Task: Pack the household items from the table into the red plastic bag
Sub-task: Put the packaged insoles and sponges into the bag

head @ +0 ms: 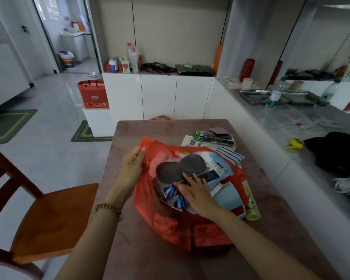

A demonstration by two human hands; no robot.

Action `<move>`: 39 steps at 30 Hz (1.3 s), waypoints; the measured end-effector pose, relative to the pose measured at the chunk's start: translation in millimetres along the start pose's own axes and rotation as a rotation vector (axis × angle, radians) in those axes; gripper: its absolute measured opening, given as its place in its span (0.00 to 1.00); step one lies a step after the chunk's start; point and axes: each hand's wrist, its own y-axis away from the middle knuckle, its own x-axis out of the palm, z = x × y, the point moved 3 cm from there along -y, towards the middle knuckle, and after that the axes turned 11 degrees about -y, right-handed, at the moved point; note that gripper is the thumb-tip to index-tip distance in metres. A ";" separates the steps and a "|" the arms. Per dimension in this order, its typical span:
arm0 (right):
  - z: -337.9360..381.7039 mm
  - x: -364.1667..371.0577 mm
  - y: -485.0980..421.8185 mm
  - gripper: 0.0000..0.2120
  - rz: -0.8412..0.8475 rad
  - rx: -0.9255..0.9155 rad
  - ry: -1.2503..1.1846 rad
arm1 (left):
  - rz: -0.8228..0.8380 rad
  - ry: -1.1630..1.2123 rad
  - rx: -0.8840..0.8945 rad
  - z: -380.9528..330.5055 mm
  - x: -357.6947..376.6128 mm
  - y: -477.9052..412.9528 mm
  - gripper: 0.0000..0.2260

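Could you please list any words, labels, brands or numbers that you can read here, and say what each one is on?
Nothing reads clearly.
Red paper gift bag: gold print, too blurred.
White paper sheet on the table: dark characters, partly covered, illegible.
Dark slim box in the red plastic bag: blue round logo, no words legible.
Clear plastic bottle: green label, too small.

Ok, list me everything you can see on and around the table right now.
red plastic bag: one, red, table middle, open, filled
dark grey sleep mask: one, grey, on top inside the bag
light blue box: one, blue, bag's right side
green tube: one, green, at the bag's right edge
striped cloth: one, blue-white, behind the bag
green-carded packet: one, green, table's far side
wooden chair: one, brown, left
yellow tape measure: one, yellow, right counter
left hand: pinches bag rim
right hand: rests on items inside
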 end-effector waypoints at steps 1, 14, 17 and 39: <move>1.6 10.1 -8.3 0.28 0.056 0.005 0.062 | -0.003 0.001 -0.007 1.4 -0.5 1.7 0.13; -9.5 -49.5 -1.1 0.13 -0.259 0.015 -0.606 | -0.131 -0.321 0.115 2.3 1.5 -16.2 0.08; -44.8 -89.7 4.7 0.14 -0.334 0.061 -0.683 | -0.155 -0.491 0.115 1.5 10.9 -29.6 0.05; -242.4 -180.6 -104.7 0.14 -0.451 0.346 -0.875 | 0.300 -0.958 -0.029 37.0 180.7 -184.5 0.27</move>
